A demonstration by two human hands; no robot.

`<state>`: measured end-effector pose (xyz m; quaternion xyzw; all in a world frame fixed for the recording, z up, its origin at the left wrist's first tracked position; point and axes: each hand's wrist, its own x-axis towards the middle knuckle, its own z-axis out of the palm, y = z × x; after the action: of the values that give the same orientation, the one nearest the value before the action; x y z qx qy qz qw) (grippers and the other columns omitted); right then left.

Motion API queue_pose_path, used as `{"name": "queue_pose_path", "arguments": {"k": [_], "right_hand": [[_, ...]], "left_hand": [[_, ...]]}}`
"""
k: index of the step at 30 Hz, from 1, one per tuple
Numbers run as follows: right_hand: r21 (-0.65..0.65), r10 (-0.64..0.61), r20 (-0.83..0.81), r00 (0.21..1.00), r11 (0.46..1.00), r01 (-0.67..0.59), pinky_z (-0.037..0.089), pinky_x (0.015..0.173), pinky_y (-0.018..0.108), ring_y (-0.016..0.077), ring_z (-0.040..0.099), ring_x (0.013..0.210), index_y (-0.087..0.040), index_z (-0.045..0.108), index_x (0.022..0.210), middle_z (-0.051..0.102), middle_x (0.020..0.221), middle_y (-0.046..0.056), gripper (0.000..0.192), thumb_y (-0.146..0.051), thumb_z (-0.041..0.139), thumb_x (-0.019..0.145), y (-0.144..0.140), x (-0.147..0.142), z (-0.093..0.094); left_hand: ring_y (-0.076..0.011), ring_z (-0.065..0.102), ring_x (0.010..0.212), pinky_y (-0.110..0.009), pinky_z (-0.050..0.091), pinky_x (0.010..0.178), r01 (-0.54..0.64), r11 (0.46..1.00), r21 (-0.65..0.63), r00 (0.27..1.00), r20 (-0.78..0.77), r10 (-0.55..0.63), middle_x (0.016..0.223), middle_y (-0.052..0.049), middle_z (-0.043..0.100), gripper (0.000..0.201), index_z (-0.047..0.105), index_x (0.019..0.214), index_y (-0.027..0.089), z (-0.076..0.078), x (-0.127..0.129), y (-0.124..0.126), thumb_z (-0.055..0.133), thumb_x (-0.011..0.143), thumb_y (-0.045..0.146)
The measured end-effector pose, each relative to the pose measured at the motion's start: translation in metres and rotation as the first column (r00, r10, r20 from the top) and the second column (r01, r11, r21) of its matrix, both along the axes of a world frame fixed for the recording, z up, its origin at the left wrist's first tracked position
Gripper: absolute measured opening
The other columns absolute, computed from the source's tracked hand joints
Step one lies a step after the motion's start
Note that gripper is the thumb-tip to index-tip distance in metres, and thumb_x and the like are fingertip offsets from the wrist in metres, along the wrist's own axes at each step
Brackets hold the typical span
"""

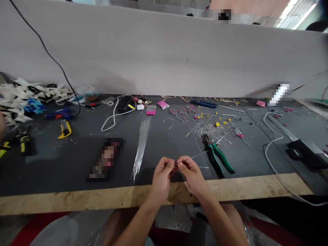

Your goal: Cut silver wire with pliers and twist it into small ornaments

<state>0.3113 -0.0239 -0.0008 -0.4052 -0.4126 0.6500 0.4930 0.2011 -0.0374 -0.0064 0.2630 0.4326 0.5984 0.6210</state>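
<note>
My left hand (163,172) and my right hand (190,171) meet fingertip to fingertip over the table's front edge. Both are closed in a pinch on a thin metal wire (196,155), which sticks out to the right from my right hand. The end of the wire between the fingertips is mostly hidden. Green-handled pliers (220,159) lie just right of my right hand, jaws pointing away. On my left side rests a bundle of straight metal wires (141,145). Behind the pliers is a heap of short wire scraps (214,133).
Bent wire pieces with pink bits (189,108) and yellow bits (217,124) lie toward the back. A blurred phone-like object (105,160), a yellow cutter (64,129) and a glue gun (60,113) are on the left. A white cable (267,150) crosses the right side.
</note>
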Motion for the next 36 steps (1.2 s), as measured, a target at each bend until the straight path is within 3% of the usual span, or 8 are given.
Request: {"name": "queue_pose_path", "arguments": {"k": [3, 7, 11, 14, 16, 21, 29, 36], "right_hand": [[0.074, -0.004, 0.082, 0.997, 0.997, -0.002, 0.041, 0.071, 0.027, 0.0141, 0.05, 0.071, -0.024, 0.061, 0.078, 0.056, 0.075, -0.002, 0.01, -0.033, 0.063, 0.079, 0.001, -0.001, 0.0], [0.032, -0.002, 0.009, 1.0, 0.999, 0.002, 0.04, 0.069, 0.026, 0.0137, 0.051, 0.07, -0.023, 0.061, 0.078, 0.055, 0.072, -0.002, 0.011, -0.033, 0.064, 0.079, 0.001, -0.003, 0.003], [-0.155, 0.042, -0.203, 0.978, 0.985, -0.075, 0.04, 0.064, 0.024, 0.0115, 0.05, 0.062, -0.02, 0.061, 0.078, 0.055, 0.066, -0.003, 0.011, -0.03, 0.067, 0.076, 0.001, -0.005, 0.008], [-0.232, 0.082, -0.297, 0.951, 0.96, -0.155, 0.041, 0.061, 0.023, 0.0103, 0.051, 0.061, -0.019, 0.062, 0.077, 0.057, 0.065, -0.002, 0.007, -0.026, 0.064, 0.077, 0.001, -0.005, 0.009], [-0.263, 0.123, -0.302, 0.945, 0.942, -0.207, 0.04, 0.058, 0.022, 0.0098, 0.051, 0.059, -0.018, 0.063, 0.076, 0.057, 0.064, -0.002, 0.006, -0.024, 0.062, 0.077, 0.001, -0.004, 0.008], [-0.296, 0.137, -0.316, 0.939, 0.926, -0.234, 0.044, 0.059, 0.023, 0.0102, 0.053, 0.06, -0.016, 0.064, 0.075, 0.059, 0.065, -0.001, 0.006, -0.021, 0.061, 0.074, 0.002, -0.002, 0.005], [-0.214, -0.065, -0.208, 0.976, 0.977, 0.019, 0.047, 0.069, 0.025, 0.0117, 0.059, 0.068, -0.019, 0.064, 0.076, 0.066, 0.072, -0.001, 0.007, -0.019, 0.069, 0.071, 0.002, -0.005, 0.007], [-0.081, -0.074, 0.034, 0.997, 0.994, 0.076, 0.046, 0.066, 0.026, 0.0116, 0.057, 0.065, -0.02, 0.064, 0.083, 0.066, 0.075, -0.001, 0.011, -0.03, 0.064, 0.077, -0.002, -0.006, 0.007]], "left_hand": [[-0.008, 0.046, 0.056, -0.02, 0.038, 0.054, 0.018, 0.999, -0.049, 0.999, 0.051, -0.015, 0.061, 0.005, 0.047, 0.027, 0.047, 0.067, 0.017, 0.003, -0.001, -0.001, 0.063, 0.077, 0.036], [-0.0099, 0.052, 0.061, -0.022, 0.044, 0.057, -0.044, 0.981, 0.188, 0.946, -0.309, 0.102, 0.068, 0.001, 0.055, 0.016, 0.055, 0.076, 0.016, 0.004, -0.008, -0.002, 0.057, 0.084, 0.03], [-0.0147, 0.059, 0.08, -0.028, 0.05, 0.071, 0.128, 0.784, 0.608, 0.629, -0.66, 0.41, 0.086, -0.005, 0.063, 0.01, 0.062, 0.089, 0.016, 0.002, -0.021, -0.003, 0.053, 0.085, 0.014], [-0.0157, 0.059, 0.084, -0.03, 0.051, 0.074, 0.302, 0.624, 0.72, 0.451, -0.685, 0.572, 0.089, -0.007, 0.064, 0.021, 0.063, 0.097, 0.016, 0.002, -0.029, -0.002, 0.05, 0.084, 0.005], [-0.0158, 0.059, 0.084, -0.03, 0.051, 0.074, 0.362, 0.585, 0.726, 0.388, -0.688, 0.613, 0.089, -0.007, 0.064, 0.023, 0.063, 0.099, 0.016, 0.002, -0.032, -0.002, 0.05, 0.083, 0.004], [-0.0174, 0.059, 0.088, -0.031, 0.052, 0.077, 0.376, 0.6, 0.706, 0.376, -0.708, 0.598, 0.092, -0.008, 0.063, 0.025, 0.063, 0.101, 0.016, -0.002, -0.031, -0.002, 0.049, 0.084, 0.004], [-0.0161, 0.062, 0.088, -0.03, 0.052, 0.08, 0.191, 0.799, 0.571, 0.441, -0.777, 0.45, 0.092, -0.007, 0.066, 0.016, 0.061, 0.097, 0.017, -0.001, -0.022, -0.003, 0.051, 0.086, 0.012], [-0.0156, 0.061, 0.085, -0.029, 0.051, 0.078, 0.127, 0.876, 0.464, 0.488, -0.798, 0.352, 0.09, -0.006, 0.064, 0.013, 0.06, 0.094, 0.016, -0.001, -0.023, -0.001, 0.051, 0.086, 0.016]]}}
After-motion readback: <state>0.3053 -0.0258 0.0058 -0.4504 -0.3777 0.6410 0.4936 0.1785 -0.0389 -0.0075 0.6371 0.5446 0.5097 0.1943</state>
